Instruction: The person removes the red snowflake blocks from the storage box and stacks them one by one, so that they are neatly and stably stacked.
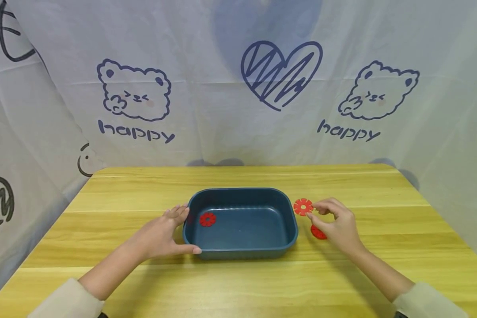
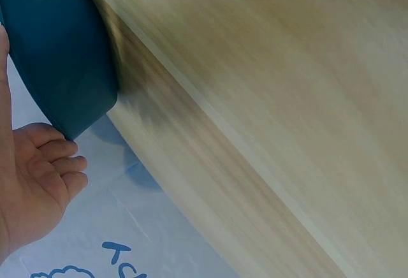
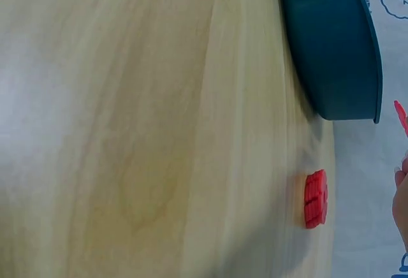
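A dark teal plastic basin (image 1: 240, 254) stands on the table. My left hand (image 1: 163, 234) rests against its left end, thumb along the front rim and the fingers at the left wall. Inside the basin, toward the left, lies one red notched disc (image 1: 208, 219) with a hole in its centre. Just past the basin's right rim, my right hand (image 1: 339, 225) pinches another red notched disc (image 1: 303, 207) between thumb and fingers, held above the table. Below that hand a short stack of red discs (image 3: 315, 199) sits on the wood, partly hidden by the hand in the head view.
The wooden table (image 1: 123, 198) reaches out on both sides of the basin. Behind it hangs a pale cloth (image 1: 206, 110) printed with bears, a heart and lettering.
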The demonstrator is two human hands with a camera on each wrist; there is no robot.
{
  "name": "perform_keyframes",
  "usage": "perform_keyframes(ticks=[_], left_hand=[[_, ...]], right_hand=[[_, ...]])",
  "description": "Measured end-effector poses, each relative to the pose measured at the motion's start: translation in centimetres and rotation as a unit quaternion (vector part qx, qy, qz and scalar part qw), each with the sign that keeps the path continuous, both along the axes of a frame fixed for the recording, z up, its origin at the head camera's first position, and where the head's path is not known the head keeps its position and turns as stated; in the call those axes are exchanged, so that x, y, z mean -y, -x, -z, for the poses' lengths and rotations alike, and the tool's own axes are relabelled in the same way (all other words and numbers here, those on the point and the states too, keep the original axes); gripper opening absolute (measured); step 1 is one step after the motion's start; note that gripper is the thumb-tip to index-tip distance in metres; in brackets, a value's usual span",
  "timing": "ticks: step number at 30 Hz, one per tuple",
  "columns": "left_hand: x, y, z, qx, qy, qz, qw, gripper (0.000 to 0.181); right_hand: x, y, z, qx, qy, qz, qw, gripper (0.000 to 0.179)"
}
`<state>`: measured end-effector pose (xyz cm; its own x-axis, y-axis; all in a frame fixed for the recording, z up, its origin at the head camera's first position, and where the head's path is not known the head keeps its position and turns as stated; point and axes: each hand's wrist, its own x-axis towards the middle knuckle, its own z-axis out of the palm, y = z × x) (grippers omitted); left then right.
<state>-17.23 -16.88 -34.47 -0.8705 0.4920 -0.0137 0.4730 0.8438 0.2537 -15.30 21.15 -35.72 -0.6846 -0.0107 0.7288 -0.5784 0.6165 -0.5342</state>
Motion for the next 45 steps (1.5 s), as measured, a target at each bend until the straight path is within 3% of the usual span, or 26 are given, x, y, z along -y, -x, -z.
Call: perform_keyframes(ticks=[9,30,45], left_hand=[[0.0,0.0,0.0,0.0,-0.001,-0.004,1.0,0.103],[0.0,0.1,-0.2,0.007,0.0,-0.007,1.0,0.104],[0.0,0.1,0.0,0.007,0.001,-0.006,1.0,0.103]], right_hand=[[-2.4,0.9,3.0,0.052,0.005,0.017,0.9985,0.021],[-4.9,-1.1,4.8,0.148,-0.014,0.039,0.9881,0.015],[-5.9,-1.2,5.9,0.17,-0.006,0.051,0.984,0.014]])
